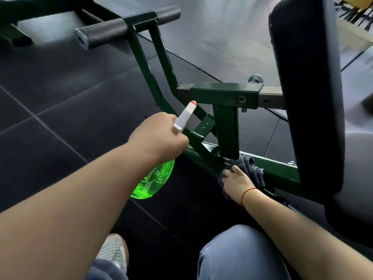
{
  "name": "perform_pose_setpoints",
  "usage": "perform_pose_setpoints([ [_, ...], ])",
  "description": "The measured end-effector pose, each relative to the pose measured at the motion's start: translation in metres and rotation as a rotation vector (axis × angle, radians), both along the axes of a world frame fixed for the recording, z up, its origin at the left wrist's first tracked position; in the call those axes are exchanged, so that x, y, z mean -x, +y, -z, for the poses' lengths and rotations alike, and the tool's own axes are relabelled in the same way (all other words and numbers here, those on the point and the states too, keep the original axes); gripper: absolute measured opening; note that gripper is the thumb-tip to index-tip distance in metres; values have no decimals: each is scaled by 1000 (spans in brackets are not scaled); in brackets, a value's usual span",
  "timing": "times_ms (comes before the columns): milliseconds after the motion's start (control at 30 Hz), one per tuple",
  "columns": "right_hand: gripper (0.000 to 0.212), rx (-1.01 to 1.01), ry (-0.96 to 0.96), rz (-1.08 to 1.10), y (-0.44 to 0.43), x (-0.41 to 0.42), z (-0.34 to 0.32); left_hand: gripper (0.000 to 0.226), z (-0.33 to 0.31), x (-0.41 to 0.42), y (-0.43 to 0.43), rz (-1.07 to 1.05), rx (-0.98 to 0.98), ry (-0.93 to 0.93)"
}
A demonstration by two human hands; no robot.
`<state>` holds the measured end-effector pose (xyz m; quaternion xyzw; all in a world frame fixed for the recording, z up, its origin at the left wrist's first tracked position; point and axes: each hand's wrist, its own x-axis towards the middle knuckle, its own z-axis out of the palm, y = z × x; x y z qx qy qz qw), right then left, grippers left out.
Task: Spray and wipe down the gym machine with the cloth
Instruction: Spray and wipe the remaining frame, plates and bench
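Grey cloth (253,168) lies bunched on the lower green rail of the gym machine (280,168), right at the foot of the short upright post, just beside the tall black pad (306,98). It looks soft and limp, light enough to fold under any pressure, so it is best taken as a wad in the palm, not by a corner. The painted rail under it shines wet, and I judge it slick, so the wipe needs firm downward pressure.

The right hand (236,183) reaches low and forward, wrist nearly straight, fingers curled over the wad and pressing it onto the rail; a red string circles the wrist.

The left hand (159,136) is closed tight round the neck of the spray bottle (155,178), arm stretched out ahead. The clear green body hangs below the fist, tipped back toward the person, and the white nozzle (184,116) points up and away at the slanted struts. The bottle looks like rigid plastic, part full, so moderately heavy; the neck is the sound place to hold it. Whether a finger sits on the trigger cannot be seen.
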<state>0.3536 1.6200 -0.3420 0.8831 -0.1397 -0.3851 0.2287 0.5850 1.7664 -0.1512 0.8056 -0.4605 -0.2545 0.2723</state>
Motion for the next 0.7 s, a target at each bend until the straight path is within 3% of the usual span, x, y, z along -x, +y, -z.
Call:
perform_pose_setpoints([
  [100,30,14,57,3,0,9,-3,6,-1,2,-3,17,-6,1],
  [167,28,26,33,8,-2,-1,-4,20,-1,4,-6,23,-6,6],
  [367,17,39,-457,-155,-5,-57,-16,8,2,9,-11,21,17,27],
  [433,17,32,-529,-170,-1,-72,-15,8,2,11,-11,30,13,22],
  [567,40,-14,-362,27,-10,-61,2,15,6,13,-10,18,14,44],
  [700,39,-44,-146,37,-7,-36,13,24,9,9,-8,10,-4,26],
])
